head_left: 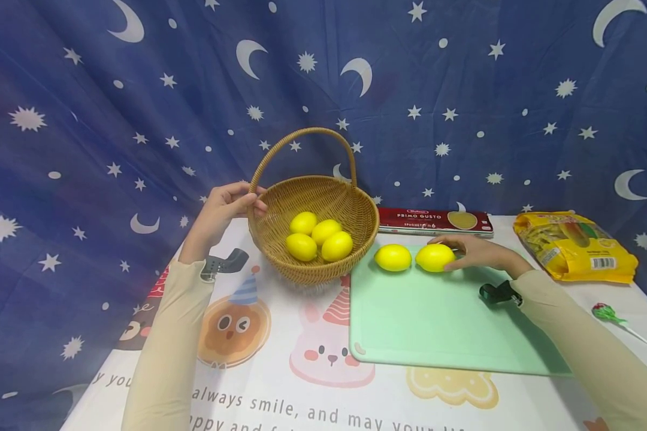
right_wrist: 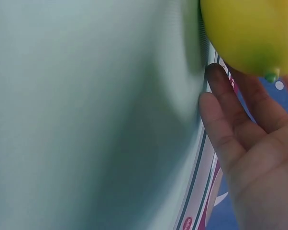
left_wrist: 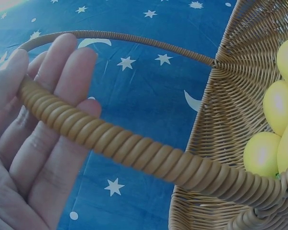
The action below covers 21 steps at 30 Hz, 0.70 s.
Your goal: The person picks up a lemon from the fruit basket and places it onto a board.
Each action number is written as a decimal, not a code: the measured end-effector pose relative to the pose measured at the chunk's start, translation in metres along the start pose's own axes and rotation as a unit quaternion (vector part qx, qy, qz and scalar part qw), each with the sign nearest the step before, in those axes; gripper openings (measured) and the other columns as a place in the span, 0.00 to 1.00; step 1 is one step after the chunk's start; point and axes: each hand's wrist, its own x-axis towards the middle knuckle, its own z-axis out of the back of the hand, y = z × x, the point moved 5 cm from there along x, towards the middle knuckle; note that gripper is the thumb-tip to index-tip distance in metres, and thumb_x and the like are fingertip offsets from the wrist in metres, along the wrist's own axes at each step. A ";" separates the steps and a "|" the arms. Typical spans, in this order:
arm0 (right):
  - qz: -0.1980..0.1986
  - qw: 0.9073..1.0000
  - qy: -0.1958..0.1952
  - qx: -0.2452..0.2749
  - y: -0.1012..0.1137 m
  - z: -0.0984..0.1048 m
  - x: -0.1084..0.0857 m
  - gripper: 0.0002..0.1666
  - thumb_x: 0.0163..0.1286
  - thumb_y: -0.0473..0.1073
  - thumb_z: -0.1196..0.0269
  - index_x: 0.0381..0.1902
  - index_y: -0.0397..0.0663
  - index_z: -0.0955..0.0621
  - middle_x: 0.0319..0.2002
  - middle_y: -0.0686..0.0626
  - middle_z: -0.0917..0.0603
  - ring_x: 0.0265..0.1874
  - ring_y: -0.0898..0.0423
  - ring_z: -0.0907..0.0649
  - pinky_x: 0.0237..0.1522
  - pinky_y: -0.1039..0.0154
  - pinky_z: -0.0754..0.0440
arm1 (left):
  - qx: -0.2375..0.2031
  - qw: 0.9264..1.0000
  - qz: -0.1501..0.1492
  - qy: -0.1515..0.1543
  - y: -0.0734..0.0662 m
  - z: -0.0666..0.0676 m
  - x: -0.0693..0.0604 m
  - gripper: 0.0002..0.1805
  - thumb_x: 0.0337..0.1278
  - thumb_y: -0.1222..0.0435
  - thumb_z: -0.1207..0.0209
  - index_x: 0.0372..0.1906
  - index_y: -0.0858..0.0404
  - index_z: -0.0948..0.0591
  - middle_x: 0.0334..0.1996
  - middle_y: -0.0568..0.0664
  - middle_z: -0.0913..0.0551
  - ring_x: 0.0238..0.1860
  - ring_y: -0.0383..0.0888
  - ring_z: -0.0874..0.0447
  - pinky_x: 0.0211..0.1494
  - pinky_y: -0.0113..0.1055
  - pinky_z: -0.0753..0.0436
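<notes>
A wicker basket (head_left: 313,272) with a tall arched handle holds several yellow lemons (head_left: 302,246). My left hand (head_left: 226,209) grips the left side of the handle (left_wrist: 105,139), thumb on the near side and fingers behind it. On the green cutting board (head_left: 426,323) two more lemons lie side by side near its back edge. My right hand (head_left: 477,254) holds the right-hand lemon (head_left: 434,258), with the thumb at its near side and fingers at its far side. The left-hand lemon (head_left: 392,257) is untouched. Part of the right hand's grip is hidden in the right wrist view.
Behind the board lies a red spaghetti box (head_left: 437,221). A yellow bag (head_left: 577,248) and a lollipop (head_left: 614,317) are at the right. A printed cloth (head_left: 280,401) covers the table, and a blue star-patterned curtain (head_left: 313,84) hangs behind.
</notes>
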 end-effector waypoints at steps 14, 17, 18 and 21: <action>0.000 1.000 -0.027 -0.007 0.001 0.004 0.005 0.40 0.57 0.47 0.31 0.66 0.47 0.33 0.65 0.38 0.32 0.58 0.41 0.28 0.58 0.45 0.25 | 0.000 1.000 0.002 -0.003 0.000 0.001 0.000 0.09 0.66 0.68 0.49 0.45 0.61 0.20 0.27 0.37 0.14 0.33 0.39 0.14 0.45 0.27 0.17; -0.002 1.000 -0.031 -0.007 0.001 0.004 0.005 0.40 0.57 0.46 0.31 0.66 0.46 0.33 0.65 0.38 0.32 0.57 0.42 0.28 0.57 0.48 0.24 | 0.000 1.000 0.003 -0.003 0.000 0.000 0.000 0.09 0.66 0.65 0.47 0.45 0.61 0.20 0.27 0.36 0.14 0.33 0.37 0.14 0.45 0.27 0.17; -0.003 0.999 -0.032 -0.006 0.001 0.004 0.006 0.40 0.57 0.46 0.31 0.66 0.46 0.33 0.64 0.38 0.32 0.57 0.42 0.28 0.56 0.49 0.24 | 0.000 1.000 0.004 -0.002 0.000 0.000 0.000 0.09 0.66 0.65 0.47 0.45 0.61 0.20 0.27 0.36 0.14 0.33 0.37 0.14 0.45 0.27 0.17; -0.002 0.999 -0.034 -0.005 0.002 0.004 0.006 0.40 0.57 0.45 0.31 0.65 0.44 0.33 0.64 0.37 0.31 0.56 0.42 0.27 0.55 0.51 0.23 | -0.001 1.000 0.004 -0.002 -0.001 0.000 0.000 0.08 0.66 0.66 0.48 0.45 0.61 0.20 0.27 0.36 0.14 0.32 0.35 0.14 0.45 0.27 0.17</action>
